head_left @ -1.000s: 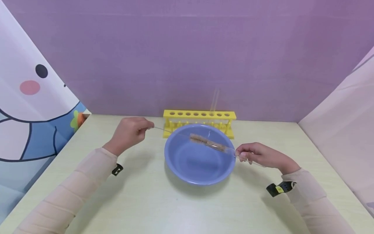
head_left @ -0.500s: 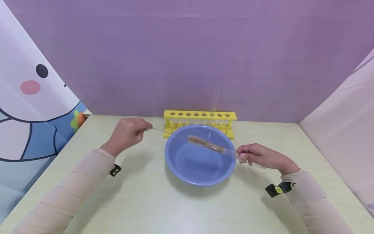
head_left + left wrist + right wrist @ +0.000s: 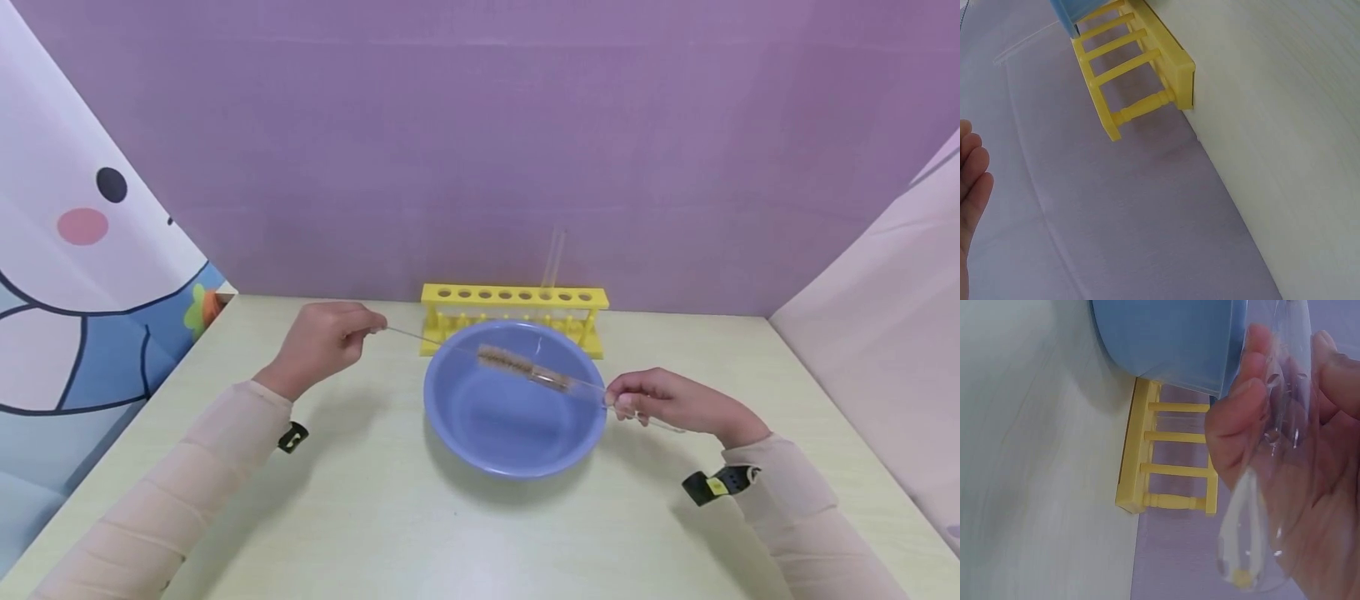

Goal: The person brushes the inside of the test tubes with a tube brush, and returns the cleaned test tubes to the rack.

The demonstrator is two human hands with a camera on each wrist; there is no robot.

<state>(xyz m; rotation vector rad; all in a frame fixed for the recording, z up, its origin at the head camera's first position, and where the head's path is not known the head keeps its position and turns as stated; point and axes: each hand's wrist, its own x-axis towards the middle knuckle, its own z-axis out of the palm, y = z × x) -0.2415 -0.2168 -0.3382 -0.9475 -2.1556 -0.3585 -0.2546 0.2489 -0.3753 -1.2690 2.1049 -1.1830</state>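
My left hand [image 3: 318, 343] pinches the thin wire handle [image 3: 408, 334] of a test tube brush [image 3: 504, 359]. Part of the brown bristles shows outside the mouth of a clear glass test tube, and part lies within it. The test tube [image 3: 587, 390] is held by my right hand [image 3: 675, 402], between thumb and fingers, tilted above the blue basin [image 3: 517, 454]. In the right wrist view, the tube's rounded end [image 3: 1250, 562] points back past the palm, with drops and some clear liquid inside. Only the fingers of the left hand [image 3: 972, 169] show in the left wrist view.
Behind the basin stands a yellow test tube rack [image 3: 514, 295] with a row of holes. Another clear test tube [image 3: 553, 260] leans upright in it. A purple cloth [image 3: 480, 150] hangs behind the pale table [image 3: 465, 542].
My left hand has shifted slightly to the left, drawing the brush a little way out of the test tube. The right hand has stayed nearly still.
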